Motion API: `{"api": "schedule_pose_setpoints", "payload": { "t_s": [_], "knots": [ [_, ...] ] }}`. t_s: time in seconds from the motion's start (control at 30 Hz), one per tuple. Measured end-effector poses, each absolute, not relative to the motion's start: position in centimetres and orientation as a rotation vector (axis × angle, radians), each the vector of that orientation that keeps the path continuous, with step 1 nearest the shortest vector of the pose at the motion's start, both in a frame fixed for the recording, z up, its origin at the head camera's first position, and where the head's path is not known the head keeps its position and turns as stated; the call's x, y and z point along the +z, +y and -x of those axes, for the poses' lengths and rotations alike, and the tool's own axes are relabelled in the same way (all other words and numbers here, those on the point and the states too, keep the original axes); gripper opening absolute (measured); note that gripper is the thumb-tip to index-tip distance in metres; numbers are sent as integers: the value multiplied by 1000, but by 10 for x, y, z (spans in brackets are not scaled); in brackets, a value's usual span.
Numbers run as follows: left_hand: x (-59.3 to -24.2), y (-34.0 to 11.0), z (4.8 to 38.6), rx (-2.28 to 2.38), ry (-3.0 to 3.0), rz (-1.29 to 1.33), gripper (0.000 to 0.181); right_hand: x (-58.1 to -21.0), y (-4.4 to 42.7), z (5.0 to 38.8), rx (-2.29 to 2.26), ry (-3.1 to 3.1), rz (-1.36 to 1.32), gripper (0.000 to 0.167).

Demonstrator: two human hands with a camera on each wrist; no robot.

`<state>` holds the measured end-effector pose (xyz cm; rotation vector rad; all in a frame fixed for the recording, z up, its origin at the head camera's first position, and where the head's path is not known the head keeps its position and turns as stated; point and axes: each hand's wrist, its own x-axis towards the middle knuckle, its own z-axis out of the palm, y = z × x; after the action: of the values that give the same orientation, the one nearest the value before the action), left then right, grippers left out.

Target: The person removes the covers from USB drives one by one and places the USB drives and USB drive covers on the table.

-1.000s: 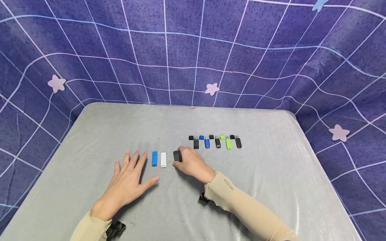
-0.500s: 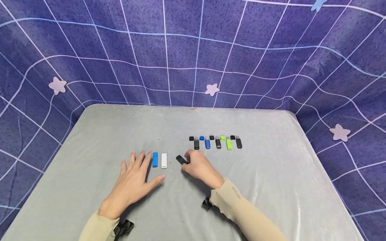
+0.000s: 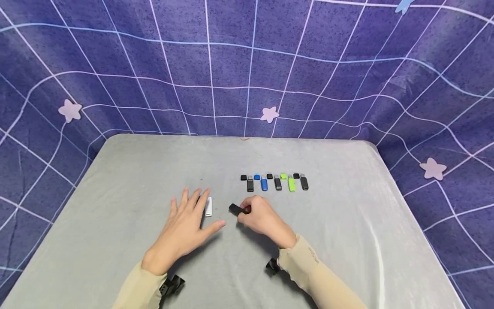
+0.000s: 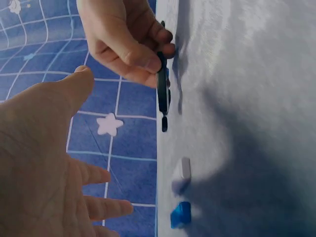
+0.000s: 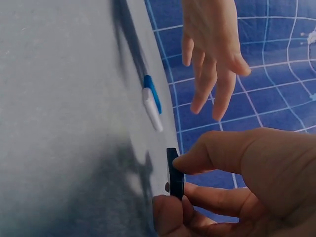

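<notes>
My right hand (image 3: 266, 219) pinches a black capped USB stick (image 3: 236, 210) between thumb and fingers, raised off the table in the wrist views. The stick's end points left, toward my left hand (image 3: 183, 234). That left hand hovers with fingers spread and holds nothing. A white USB stick (image 3: 209, 207) lies by its fingertips, partly covered in the head view. Beside the white one is a blue USB stick (image 4: 180, 216), almost wholly hidden under the left fingers in the head view but plain in both wrist views.
Behind the right hand stands a row of uncapped USB sticks: black (image 3: 250, 185), blue (image 3: 264, 184), black (image 3: 278, 183), green (image 3: 291, 184) and dark (image 3: 304, 183). Their caps lie beside them, such as a green cap (image 3: 283, 176). A grey cloth (image 3: 154, 167) covers the table; a purple curtain (image 3: 231, 64) surrounds it.
The black USB stick has swung from upright to slanting and moved right with the right hand. My left hand has drifted right, now covering the blue USB stick.
</notes>
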<state>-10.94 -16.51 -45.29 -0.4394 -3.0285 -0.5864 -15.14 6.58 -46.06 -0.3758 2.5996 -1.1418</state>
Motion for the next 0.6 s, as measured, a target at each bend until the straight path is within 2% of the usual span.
{"api": "schedule_pose_setpoints", "payload": {
  "t_s": [0.17, 0.4, 0.6],
  "knots": [
    [-448, -157, 112, -587, -3000, 497, 89, -454, 67, 147, -1185, 2597, 453, 17],
    [-444, -144, 114, -645, -2897, 627, 67, -438, 73, 138, -1252, 2588, 604, 21],
    [-440, -135, 113, -687, -2846, 698, 63, -428, 81, 131, -1248, 2621, 708, 23]
  ]
}}
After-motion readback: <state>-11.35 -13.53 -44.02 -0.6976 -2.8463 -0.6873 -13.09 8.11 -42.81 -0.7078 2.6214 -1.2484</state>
